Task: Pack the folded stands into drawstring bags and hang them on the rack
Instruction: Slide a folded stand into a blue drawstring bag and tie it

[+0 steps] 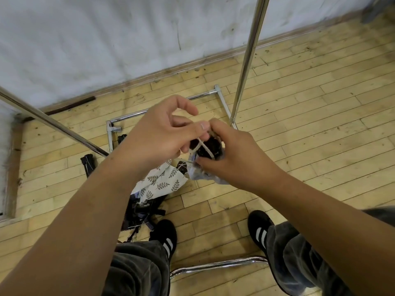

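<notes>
The rack (pixel 248 60) frames me, so hanging should be a short lift. Spare bags (pixel 160 182) lie on the floor (pixel 310 124) by my feet. My right hand (pixel 233 159) clasps the pale bag (pixel 203 176) at its mouth, with the dark stand (pixel 210 146) inside. My left hand (pixel 154 137) pinches the cord (pixel 205 148), probably to cinch it.

Rack poles (pixel 248 60) flank hands (pixel 192 142); bare floor (pixel 310 135) right.

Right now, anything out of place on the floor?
Only clutter: a leaf-print bag and a dark heap lie piled by the left shoe, and a black folded stand lies loose beside the rack base. Nothing looks spilled or damaged.
</notes>
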Available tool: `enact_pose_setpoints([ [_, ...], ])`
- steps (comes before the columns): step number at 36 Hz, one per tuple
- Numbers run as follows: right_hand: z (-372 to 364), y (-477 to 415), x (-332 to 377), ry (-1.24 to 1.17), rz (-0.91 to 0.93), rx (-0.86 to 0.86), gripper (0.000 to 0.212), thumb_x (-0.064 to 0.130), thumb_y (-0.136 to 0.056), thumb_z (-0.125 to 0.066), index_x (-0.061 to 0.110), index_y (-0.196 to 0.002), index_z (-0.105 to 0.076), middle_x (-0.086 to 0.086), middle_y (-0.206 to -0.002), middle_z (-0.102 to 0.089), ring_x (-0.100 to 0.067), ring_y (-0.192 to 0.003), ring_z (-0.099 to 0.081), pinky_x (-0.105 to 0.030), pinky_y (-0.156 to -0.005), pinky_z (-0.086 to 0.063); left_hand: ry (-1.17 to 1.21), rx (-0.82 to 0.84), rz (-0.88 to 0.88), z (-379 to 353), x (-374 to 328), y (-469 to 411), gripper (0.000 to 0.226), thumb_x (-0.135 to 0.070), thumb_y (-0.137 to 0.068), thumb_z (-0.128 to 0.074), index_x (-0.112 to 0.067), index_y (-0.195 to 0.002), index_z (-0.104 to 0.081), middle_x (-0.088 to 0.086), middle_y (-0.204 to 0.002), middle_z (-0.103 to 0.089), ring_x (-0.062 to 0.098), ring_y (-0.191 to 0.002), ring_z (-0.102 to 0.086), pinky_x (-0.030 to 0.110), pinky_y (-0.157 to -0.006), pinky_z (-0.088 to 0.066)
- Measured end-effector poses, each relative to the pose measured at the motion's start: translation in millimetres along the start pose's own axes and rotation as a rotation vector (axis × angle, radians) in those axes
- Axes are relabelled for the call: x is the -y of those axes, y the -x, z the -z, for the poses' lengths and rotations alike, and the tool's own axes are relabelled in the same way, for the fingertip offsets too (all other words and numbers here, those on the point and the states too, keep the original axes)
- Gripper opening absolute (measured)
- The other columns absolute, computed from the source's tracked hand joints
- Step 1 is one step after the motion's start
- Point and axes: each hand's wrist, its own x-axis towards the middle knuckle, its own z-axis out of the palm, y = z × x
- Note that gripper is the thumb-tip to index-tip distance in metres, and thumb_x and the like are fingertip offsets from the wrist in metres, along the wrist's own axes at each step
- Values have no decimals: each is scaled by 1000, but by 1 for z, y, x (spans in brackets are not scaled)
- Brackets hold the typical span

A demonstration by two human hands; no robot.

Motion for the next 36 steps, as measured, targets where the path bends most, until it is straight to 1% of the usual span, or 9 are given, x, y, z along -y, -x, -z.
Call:
enact_pose_setpoints([
  [3, 0, 2, 1, 22, -10, 31, 32, 29, -87, -81, 27, -108, -58, 14, -95, -68, -5, -91, -66, -25, -74, -55, 69, -114, 31, 7, 4, -4, 26, -27, -90, -78, -27, -112, -64, -12, -73, -66, 11, -61, -52, 22, -51, -42],
  [9, -2, 1, 0, 31, -38, 33, 28, 29, -90, -78, 28, -107, -56, 12, -96, -68, -8, -91, -67, -37, -79, -59, 175, -170, 61, 11, 9, -8, 24, -23, -89, -80, -33, -111, -73, -7, -92, -66, 9, -67, -57, 21, -54, -45],
  [14, -2, 1, 2, 48, -45, -3, 26, 29, -92, -74, 28, -106, -52, 13, -94, -64, -8, -87, -65, -33, -72, -58, 93, -317, 128, 20, 17, -13, 18, -20, -94, -71, -36, -101, -75, -7, -76, -52, 9, -57, -42, 23, -49, -37],
  [19, -2, 2, 3, 43, -65, 12, 28, 27, -93, -75, 29, -112, -54, 10, -102, -68, -10, -93, -66, -34, -78, -60, 203, -468, 161, 24, 14, -14, 20, -15, -95, -65, -32, -102, -75, 3, -93, -53, 10, -57, -43, 23, -45, -39],
  [21, -3, 2, 4, 49, -69, 37, 30, 28, -92, -76, 31, -113, -54, 11, -105, -68, -10, -93, -66, -29, -75, -60, 310, -431, 119, 22, 9, -13, 20, -13, -97, -65, -29, -105, -74, 4, -99, -57, 9, -59, -47, 22, -45, -39],
  [23, -4, 3, 5, 53, -84, 59, 31, 29, -91, -77, 34, -112, -55, 17, -99, -65, -5, -88, -64, -17, -68, -56, 383, -329, 55, 17, 3, -9, 19, -12, -97, -67, -27, -107, -73, 5, -102, -61, 8, -63, -51, 21, -48, -41],
  [26, -5, 3, 4, 53, -99, 62, 29, 27, -89, -79, 29, -110, -59, 19, -94, -62, 2, -85, -61, -9, -68, -49, 389, -184, -31, 4, -4, -2, 19, -11, -96, -69, -26, -108, -72, 9, -99, -57, 10, -64, -49, 21, -48, -40],
  [32, -8, 1, -3, 91, -119, 59, 24, 24, -87, -81, 25, -103, -64, 12, -92, -68, -2, -83, -65, -13, -66, -53, 384, -109, -107, -5, -6, 2, 22, -7, -95, -71, -26, -107, -72, -1, -85, -60, 15, -60, -40, 24, -48, -33],
  [36, -13, -1, -4, 113, -109, 65, 24, 29, -86, -82, 23, -101, -64, 5, -89, -71, -13, -81, -68, -35, -71, -60, 361, -87, -155, -12, -7, 5, 24, -8, -93, -73, -31, -101, -75, 3, -94, -60, 18, -60, -34, 26, -48, -32],
])
